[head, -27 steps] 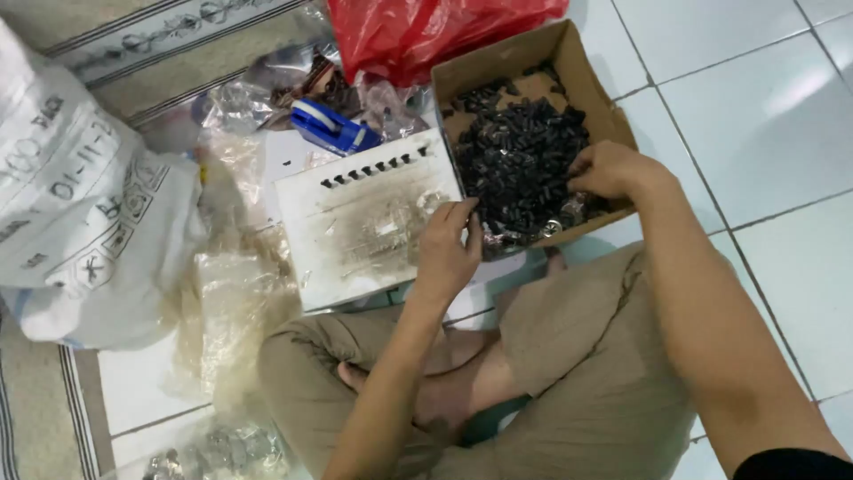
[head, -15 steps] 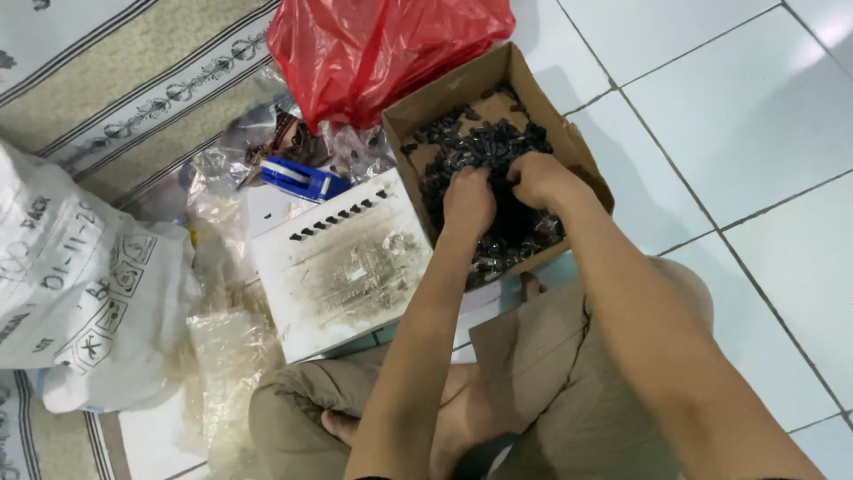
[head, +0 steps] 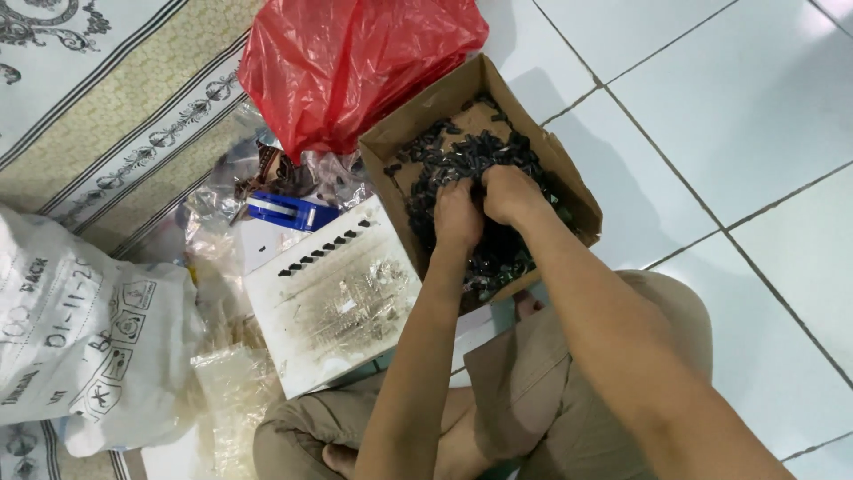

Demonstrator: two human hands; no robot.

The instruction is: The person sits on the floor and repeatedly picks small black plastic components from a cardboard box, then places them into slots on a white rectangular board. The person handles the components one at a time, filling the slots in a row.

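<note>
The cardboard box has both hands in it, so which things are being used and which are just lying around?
In use: open brown cardboard box, small black plastic pieces, left hand, right hand.
Lying about: red plastic bag, white printed sack, blue tape dispenser, white board.

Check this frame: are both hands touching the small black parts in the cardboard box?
Touching. The head view shows the left hand and right hand pressed side by side into the black parts in the cardboard box, fingers sunk among them.

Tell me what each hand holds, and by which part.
Cannot be told: left hand and right hand are both dug into the small black parts, fingers hidden.
</note>
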